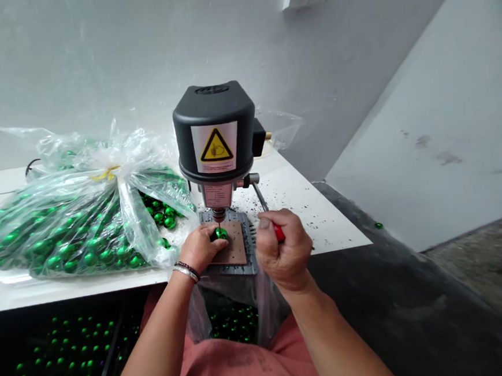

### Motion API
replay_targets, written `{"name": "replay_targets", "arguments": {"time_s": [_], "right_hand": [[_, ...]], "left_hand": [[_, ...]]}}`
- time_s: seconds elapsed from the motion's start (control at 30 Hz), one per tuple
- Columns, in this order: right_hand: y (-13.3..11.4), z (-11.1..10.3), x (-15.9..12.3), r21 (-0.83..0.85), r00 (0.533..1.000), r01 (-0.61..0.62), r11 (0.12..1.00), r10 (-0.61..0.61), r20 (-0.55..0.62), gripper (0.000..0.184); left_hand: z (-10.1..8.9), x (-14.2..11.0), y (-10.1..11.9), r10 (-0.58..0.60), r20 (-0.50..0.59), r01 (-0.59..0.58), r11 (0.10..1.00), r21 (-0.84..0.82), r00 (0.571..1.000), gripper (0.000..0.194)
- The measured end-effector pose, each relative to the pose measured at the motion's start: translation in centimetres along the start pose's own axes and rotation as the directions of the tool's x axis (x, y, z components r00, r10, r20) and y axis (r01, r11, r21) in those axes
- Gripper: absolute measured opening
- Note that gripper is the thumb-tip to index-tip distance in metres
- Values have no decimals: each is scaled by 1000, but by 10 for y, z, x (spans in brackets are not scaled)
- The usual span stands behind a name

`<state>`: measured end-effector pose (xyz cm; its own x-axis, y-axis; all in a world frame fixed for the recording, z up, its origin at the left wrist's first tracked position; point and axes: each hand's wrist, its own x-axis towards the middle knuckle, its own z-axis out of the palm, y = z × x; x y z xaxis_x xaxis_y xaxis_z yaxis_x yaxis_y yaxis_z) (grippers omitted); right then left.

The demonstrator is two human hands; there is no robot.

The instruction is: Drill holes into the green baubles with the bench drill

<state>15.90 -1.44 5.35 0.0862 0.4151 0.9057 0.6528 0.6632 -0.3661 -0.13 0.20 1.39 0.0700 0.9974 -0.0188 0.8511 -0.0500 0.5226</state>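
Note:
A small black drill press (215, 136) stands on the white table, with a yellow warning sign on its head. Under its chuck a shiny green ball (221, 234) rests on a brown board (234, 250), and the thin bit reaches down to the ball's top. My left hand (201, 247) pinches the ball from the left side, partly hiding it. Wrapped round the red grip of the feed lever (279, 232) is my right hand (284, 246). Whether the bit has entered the ball I cannot tell.
A torn clear plastic bag (83, 207) full of green balls lies on the table (341, 227) at left. Dark shavings are scattered right of the press. Below the table edge, a plastic bag (264, 303) and a dark container (109, 350) hold more balls.

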Motion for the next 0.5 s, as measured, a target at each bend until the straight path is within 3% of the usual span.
{"name": "replay_targets", "arguments": {"time_s": [0.17, 0.3, 0.5], "right_hand": [[-12, 0, 47, 3, 996, -70, 998, 70, -59, 7], [-18, 1, 91, 50, 976, -216, 975, 215, 13, 19], [-16, 4, 95, 86, 968, -250, 965, 249, 13, 20]], "left_hand": [[2, -2, -1, -11, -32, 10, 1000, -21, 999, 27], [-2, -17, -3, -30, -30, 28, 996, -87, 999, 40], [-17, -46, -2, 116, 41, -107, 978, -177, 992, 42]]}}
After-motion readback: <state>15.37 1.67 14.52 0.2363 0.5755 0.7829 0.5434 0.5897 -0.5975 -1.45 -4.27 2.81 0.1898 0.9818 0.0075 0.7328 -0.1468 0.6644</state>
